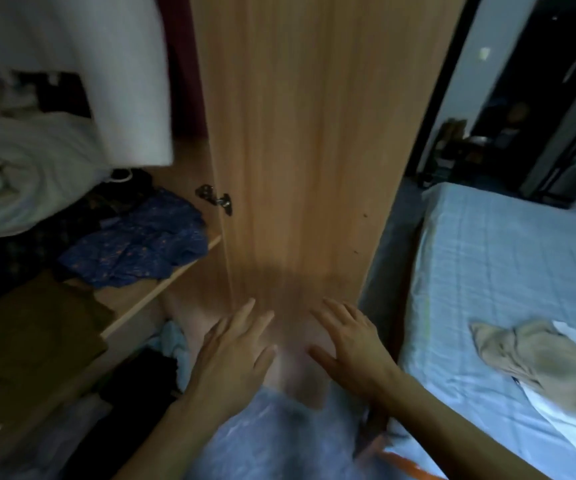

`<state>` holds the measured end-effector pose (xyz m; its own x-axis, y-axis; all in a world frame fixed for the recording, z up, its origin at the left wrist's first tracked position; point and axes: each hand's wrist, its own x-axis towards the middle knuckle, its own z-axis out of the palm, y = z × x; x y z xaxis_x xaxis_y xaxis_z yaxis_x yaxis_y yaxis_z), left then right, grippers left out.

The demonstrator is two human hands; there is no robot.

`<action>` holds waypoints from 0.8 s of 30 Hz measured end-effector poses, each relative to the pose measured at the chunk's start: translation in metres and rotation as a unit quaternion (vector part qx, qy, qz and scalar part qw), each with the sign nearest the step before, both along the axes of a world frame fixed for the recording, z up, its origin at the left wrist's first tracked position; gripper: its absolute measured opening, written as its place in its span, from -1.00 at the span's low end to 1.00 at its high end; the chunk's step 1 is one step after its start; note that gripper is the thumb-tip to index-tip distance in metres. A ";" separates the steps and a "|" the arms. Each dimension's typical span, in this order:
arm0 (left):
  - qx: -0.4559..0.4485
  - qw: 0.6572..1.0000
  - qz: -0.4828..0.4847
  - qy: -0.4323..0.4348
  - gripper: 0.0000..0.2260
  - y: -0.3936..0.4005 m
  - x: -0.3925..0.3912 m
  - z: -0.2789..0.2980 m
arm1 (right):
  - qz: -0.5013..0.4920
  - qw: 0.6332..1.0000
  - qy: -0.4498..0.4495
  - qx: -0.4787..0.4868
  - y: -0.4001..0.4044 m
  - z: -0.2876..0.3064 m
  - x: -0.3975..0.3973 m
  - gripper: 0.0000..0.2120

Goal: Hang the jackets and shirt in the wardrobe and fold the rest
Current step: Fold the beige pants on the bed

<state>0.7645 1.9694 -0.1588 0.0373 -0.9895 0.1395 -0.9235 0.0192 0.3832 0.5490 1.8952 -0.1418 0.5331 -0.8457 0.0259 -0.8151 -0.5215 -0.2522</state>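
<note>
Head camera view, looking down in a dim bedroom; the picture is blurred by motion. A tall light-brown wooden wardrobe door [307,150] stands open in the middle. Both bare hands are stretched out in front of its lower part, palms down, fingers spread, holding nothing. The left hand [234,355] and the right hand [352,344] are side by side, with a gap between them. Whether they touch the door cannot be told.

To the left, the open wardrobe shows a pale wooden shelf [161,285]. On it lies a crumpled dark blue patterned cloth [141,244], with a big bundled white cloth [26,178] behind it. A white garment [106,71] hangs at top left, above the shelf. Near the lower left sits a folded olive-brown cloth [33,337]. Dark clothes lie below the shelf.

To the right is a bed with a light blue sheet [494,265]. On it, near the right edge, lies a rumpled beige garment [536,358] atop a white cloth [574,427]. A dark doorway is seen at top right.
</note>
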 end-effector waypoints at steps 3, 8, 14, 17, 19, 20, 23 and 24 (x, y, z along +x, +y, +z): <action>0.014 0.999 -0.040 -0.001 -0.48 -0.021 -0.059 0.002 | -0.040 0.999 -0.029 0.000 -0.003 -0.002 -0.059 -0.36; 0.021 0.996 -0.086 -0.014 -0.49 -0.056 -0.185 0.002 | -0.104 0.994 -0.043 0.000 -0.015 -0.003 -0.186 -0.35; 0.050 0.990 -0.126 -0.027 -0.48 -0.085 -0.325 -0.007 | -0.188 0.980 -0.064 0.006 -0.011 -0.012 -0.342 -0.36; 0.067 0.982 -0.174 -0.025 -0.47 -0.095 -0.383 -0.011 | -0.244 0.966 -0.079 0.016 0.001 -0.014 -0.401 -0.36; 0.073 0.975 -0.208 -0.026 -0.47 -0.104 -0.416 -0.013 | -0.278 0.956 -0.090 0.017 0.010 -0.014 -0.433 -0.36; 0.073 0.971 -0.225 -0.026 -0.47 -0.109 -0.430 -0.014 | -0.295 0.951 -0.090 0.017 0.014 -0.014 -0.446 -0.35; 0.066 0.957 -0.282 -0.031 -0.46 -0.124 -0.465 -0.014 | -0.348 0.933 -0.092 0.013 0.027 -0.015 -0.477 -0.36; 0.063 0.951 -0.300 -0.033 -0.46 -0.131 -0.476 -0.014 | -0.368 0.925 -0.092 0.012 0.031 -0.014 -0.485 -0.36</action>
